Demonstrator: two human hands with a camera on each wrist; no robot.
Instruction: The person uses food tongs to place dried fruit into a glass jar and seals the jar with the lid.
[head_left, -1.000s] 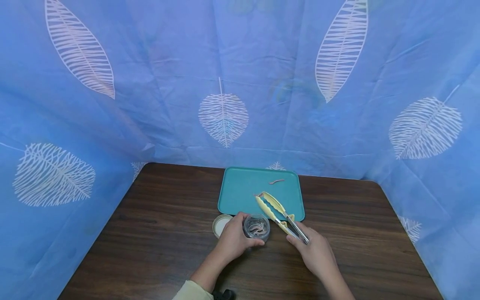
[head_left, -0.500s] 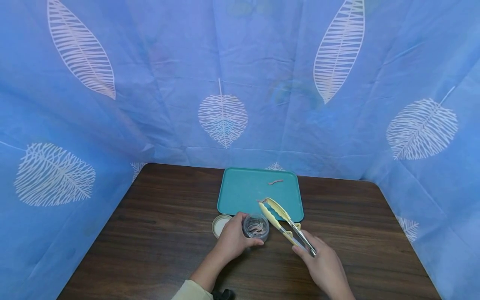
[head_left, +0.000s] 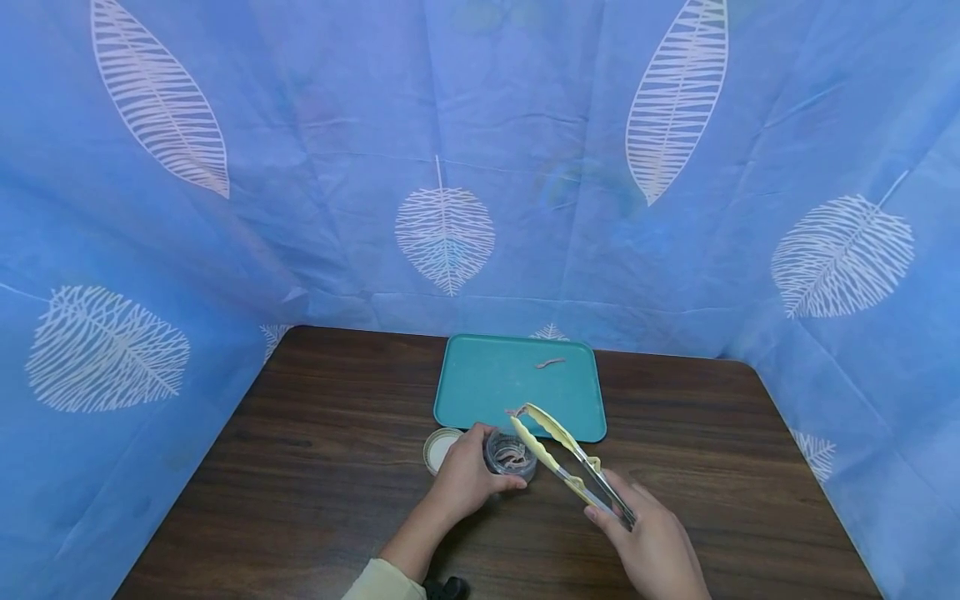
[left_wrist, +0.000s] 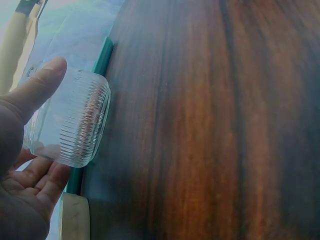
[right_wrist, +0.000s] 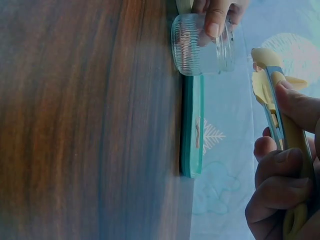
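My left hand [head_left: 463, 479] grips a clear ribbed jar [left_wrist: 82, 120] from its left side, thumb at the near side and fingers behind. Several thin pinkish strips [head_left: 513, 456] lie in the jar, whose top has no lid on it. My right hand [head_left: 654, 537] holds metal tongs with cream-yellow heads [head_left: 557, 429] by the handles. At their tips is a small pinkish strip [head_left: 514, 412]. In the head view the tongs' tips overlap the jar's far rim; in the right wrist view the tongs [right_wrist: 286, 115] stand higher than the jar.
A teal tray [head_left: 480, 379] lies behind the jar, with one pinkish strip [head_left: 551, 363] toward its back right. A round lid [head_left: 439, 451], white inside, rests on the dark wooden table [head_left: 330, 467] just left of my left hand. Blue leaf-patterned cloth [head_left: 337, 208] surrounds the table.
My right hand has drawn the tongs back toward me, and their tips have come from over the tray to the jar's far rim. My left hand and the jar stay put.
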